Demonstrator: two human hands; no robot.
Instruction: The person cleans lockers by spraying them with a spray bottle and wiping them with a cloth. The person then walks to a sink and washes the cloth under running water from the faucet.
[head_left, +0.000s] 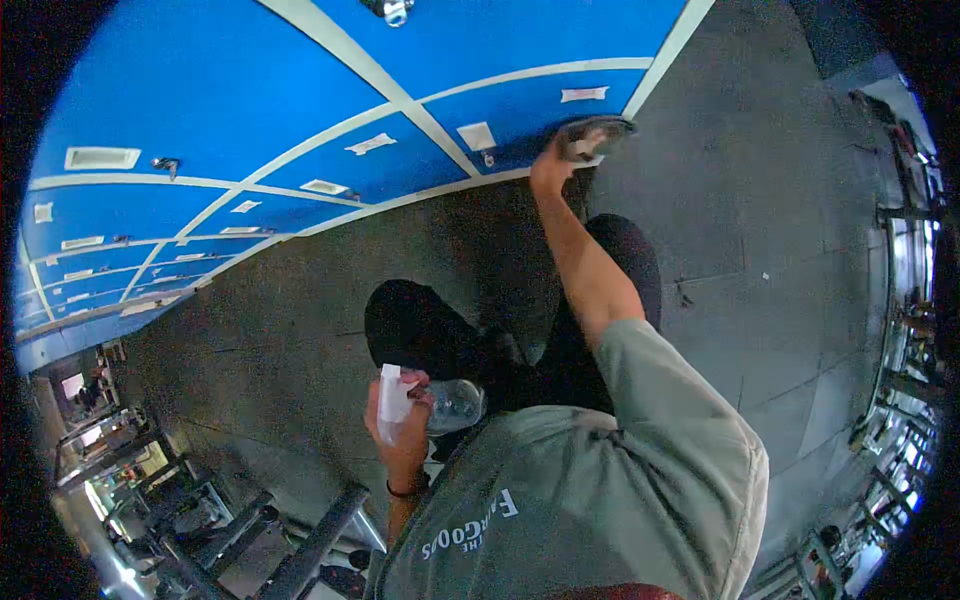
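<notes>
My left hand [400,425] is closed around the neck of a clear plastic spray bottle [460,406] with a white head [392,400]. It holds the bottle tilted on its side near my knee. My right arm reaches forward, and my right hand [552,170] is at the lower corner of a blue locker door [510,110]. In it is a dark grey-brown cloth [610,130], bunched and blurred, at the locker's edge. My right fingers are partly hidden by the cloth.
Blue lockers [200,90] with pale frames, white labels and small locks run along the left and front. Dark floor tiles [740,220] lie beneath me. Gym equipment [230,530] stands behind at lower left, and more racks [905,390] line the right side.
</notes>
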